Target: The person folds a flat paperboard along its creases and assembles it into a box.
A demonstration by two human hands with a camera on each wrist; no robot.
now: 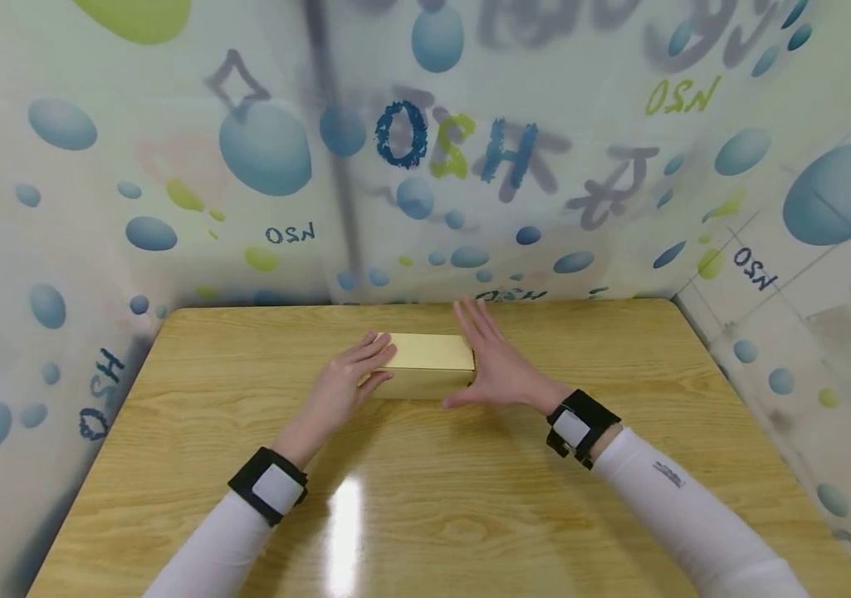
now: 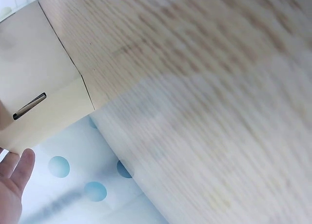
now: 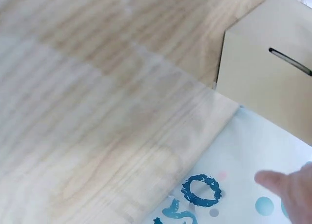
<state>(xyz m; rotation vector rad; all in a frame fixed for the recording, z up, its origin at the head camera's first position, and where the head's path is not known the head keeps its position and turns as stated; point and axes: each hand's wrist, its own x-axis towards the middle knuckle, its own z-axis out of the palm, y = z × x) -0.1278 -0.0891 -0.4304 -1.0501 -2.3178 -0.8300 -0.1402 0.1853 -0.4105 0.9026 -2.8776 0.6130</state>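
A pale yellow rectangular box (image 1: 425, 384) lies lengthwise near the table's far edge. At its left end, my left hand (image 1: 339, 378) rests fairly straight fingers on the top, with the thumb by the front face. My right hand (image 1: 500, 365) is spread wide at the right end, thumb in front and fingers reaching past the back; whether it touches the box is unclear. In the left wrist view, fingertips (image 2: 25, 160) meet the box edge near a dark narrow slot (image 2: 30, 106). The right wrist view shows another slot (image 3: 290, 61) and a blurred finger apart from the box.
The wood-grain table (image 1: 440, 498) ends just behind the box, against a patterned cloth backdrop (image 1: 425, 241). Similar cloth (image 1: 806, 332) stands along the right side. Black bands with pale patches, one of them the right wristband (image 1: 582, 425), circle both wrists.
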